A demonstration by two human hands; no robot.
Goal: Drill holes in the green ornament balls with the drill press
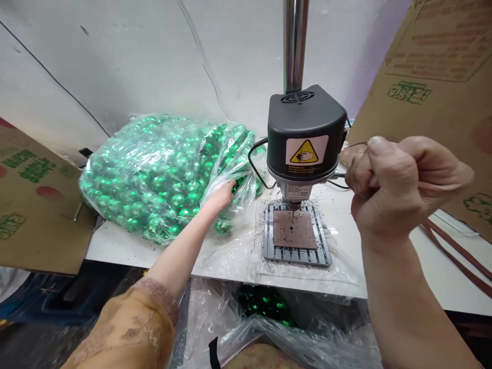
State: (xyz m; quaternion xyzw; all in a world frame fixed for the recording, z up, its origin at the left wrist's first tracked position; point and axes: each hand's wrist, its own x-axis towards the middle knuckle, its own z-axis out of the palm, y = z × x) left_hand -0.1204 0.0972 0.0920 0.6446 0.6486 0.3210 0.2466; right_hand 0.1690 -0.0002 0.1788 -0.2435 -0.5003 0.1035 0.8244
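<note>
My left hand [222, 197] reaches into the mouth of a clear plastic bag [154, 159] full of shiny green faceted balls. Film and balls cover its fingertips, so whether it grips a ball is hidden. One green ball [223, 226] lies at the bag's front edge. My right hand [395, 184] is closed in a fist round the feed lever [340, 176] at the right side of a small black bench drill press [305, 133]. Beneath the drill bit [293, 212], a brown square board [295, 229] with a dark hole rests on the slotted metal base [325, 253].
Dark shavings lie scattered around the base. Cardboard boxes stand at the left [38, 200] and right [430, 102]. A steel column [295, 46] rises behind the drill. Below the white table's edge, an open plastic bag [215, 318] holds green balls [265, 302].
</note>
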